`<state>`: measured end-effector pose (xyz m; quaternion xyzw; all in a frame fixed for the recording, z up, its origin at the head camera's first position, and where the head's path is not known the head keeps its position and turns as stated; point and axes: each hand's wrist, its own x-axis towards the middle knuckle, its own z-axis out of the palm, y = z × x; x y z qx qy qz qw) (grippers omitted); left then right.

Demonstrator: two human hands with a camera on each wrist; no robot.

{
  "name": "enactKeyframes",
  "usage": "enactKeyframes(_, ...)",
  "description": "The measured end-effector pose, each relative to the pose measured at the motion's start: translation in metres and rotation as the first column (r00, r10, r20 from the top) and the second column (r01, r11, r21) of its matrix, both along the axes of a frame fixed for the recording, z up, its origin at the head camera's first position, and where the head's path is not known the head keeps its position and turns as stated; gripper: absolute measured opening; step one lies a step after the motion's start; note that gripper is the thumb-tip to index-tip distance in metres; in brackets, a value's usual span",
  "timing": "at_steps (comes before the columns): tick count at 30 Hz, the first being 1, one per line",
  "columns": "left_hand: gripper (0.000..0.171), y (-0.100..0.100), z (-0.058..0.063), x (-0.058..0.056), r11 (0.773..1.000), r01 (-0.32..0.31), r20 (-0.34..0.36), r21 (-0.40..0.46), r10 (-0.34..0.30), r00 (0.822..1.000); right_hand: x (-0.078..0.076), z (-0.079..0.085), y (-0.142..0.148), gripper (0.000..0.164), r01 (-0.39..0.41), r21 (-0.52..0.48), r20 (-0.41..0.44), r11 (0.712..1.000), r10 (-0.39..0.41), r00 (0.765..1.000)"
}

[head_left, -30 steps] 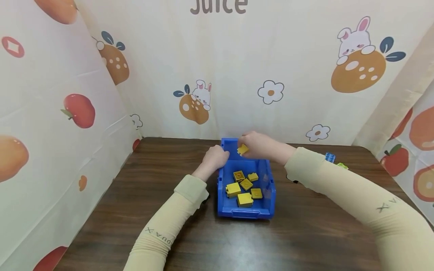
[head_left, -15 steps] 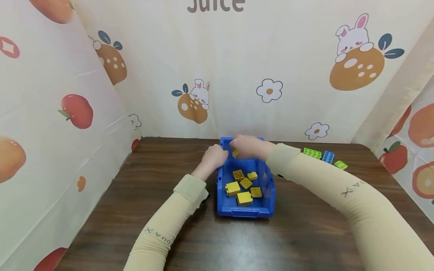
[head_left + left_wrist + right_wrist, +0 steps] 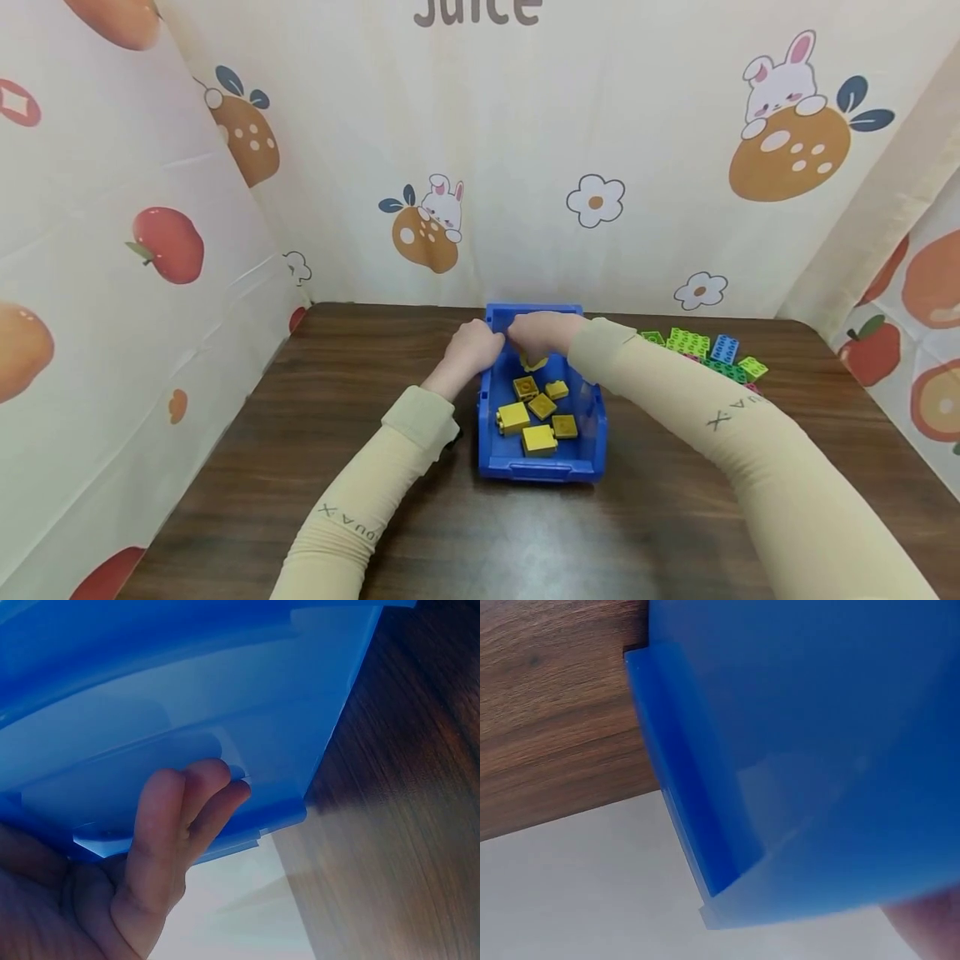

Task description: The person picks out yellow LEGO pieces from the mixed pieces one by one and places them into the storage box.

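A blue storage bin stands on the table with several yellow building bricks lying loose inside. At its rear left side my left hand grips the bin wall; the left wrist view shows curled fingers against the blue plastic. Over the rear of the bin, my right hand holds a yellow brick, whose lower part shows beneath the fingers. In the right wrist view blue plastic fills most of the picture, and only a blurred bit of hand appears at the lower right corner.
Behind the right forearm lie loose bricks: light green, blue, dark green and a partly hidden pink one. A printed curtain hangs along the back edge of the wooden table.
My right hand has moved left and lowered the yellow brick into the bin's rear. The right forearm's shift uncovers more of the coloured bricks. My left hand stays on the bin wall.
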<state>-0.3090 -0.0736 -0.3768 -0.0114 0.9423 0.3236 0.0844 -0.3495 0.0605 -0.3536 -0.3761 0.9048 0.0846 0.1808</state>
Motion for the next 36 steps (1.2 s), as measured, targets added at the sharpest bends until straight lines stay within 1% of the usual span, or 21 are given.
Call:
enactKeyframes(2, 0.042, 0.000, -0.001, 0.000, 1.000, 0.001, 0.002, -0.002, -0.001, 1.000, 0.000, -0.002, 0.000, 0.023, -0.032, 0.015, -0.005, 0.999, 0.032, 0.999)
enactKeyframes(4, 0.042, 0.000, -0.001, 0.000, 1.000, 0.000, 0.000, -0.006, 0.000, 1.000, 0.000, -0.004, -0.001, 0.020, -0.064, 0.026, -0.016, 0.998, 0.065, 0.998)
enactKeyframes(7, 0.042, 0.000, -0.001, 0.000, 1.000, 0.000, 0.007, -0.006, 0.000, 1.000, 0.001, -0.005, -0.001, 0.018, -0.098, 0.044, -0.031, 0.994, 0.100, 0.995)
enactKeyframes(9, 0.042, 0.000, -0.001, 0.000, 1.000, -0.004, 0.019, -0.002, 0.004, 1.000, 0.001, -0.004, 0.000, 0.019, -0.108, 0.068, -0.045, 0.992, 0.111, 0.993)
enactKeyframes(12, 0.042, 0.000, 0.000, -0.001, 1.000, -0.011, 0.036, 0.003, 0.010, 0.999, 0.001, -0.005, 0.001, 0.023, -0.110, 0.099, -0.049, 0.989, 0.115, 0.992)
enactKeyframes(14, 0.042, 0.000, 0.000, -0.002, 1.000, -0.013, 0.044, 0.006, 0.013, 0.999, 0.002, -0.005, 0.002, 0.025, -0.099, 0.107, -0.042, 0.989, 0.104, 0.994)
enactKeyframes(22, 0.042, -0.001, 0.001, -0.002, 1.000, 0.002, 0.047, 0.010, -0.003, 0.999, 0.000, -0.007, 0.008, 0.024, -0.076, 0.125, -0.021, 0.989, 0.080, 0.997)
enactKeyframes(28, 0.043, 0.000, 0.004, 0.000, 1.000, -0.002, 0.046, 0.010, 0.001, 0.999, 0.002, 0.003, 0.014, 0.027, -0.043, 0.119, -0.009, 0.992, 0.044, 0.999)
enactKeyframes(33, 0.042, -0.001, 0.005, 0.001, 1.000, 0.011, 0.045, 0.006, -0.011, 0.999, 0.005, 0.019, 0.019, 0.029, -0.037, 0.111, 0.007, 0.993, 0.036, 0.999)
enactKeyframes(36, 0.040, -0.002, 0.005, 0.002, 1.000, 0.013, 0.061, 0.015, -0.013, 0.998, 0.007, 0.030, 0.022, 0.031, -0.048, 0.113, 0.010, 0.992, 0.047, 0.999)
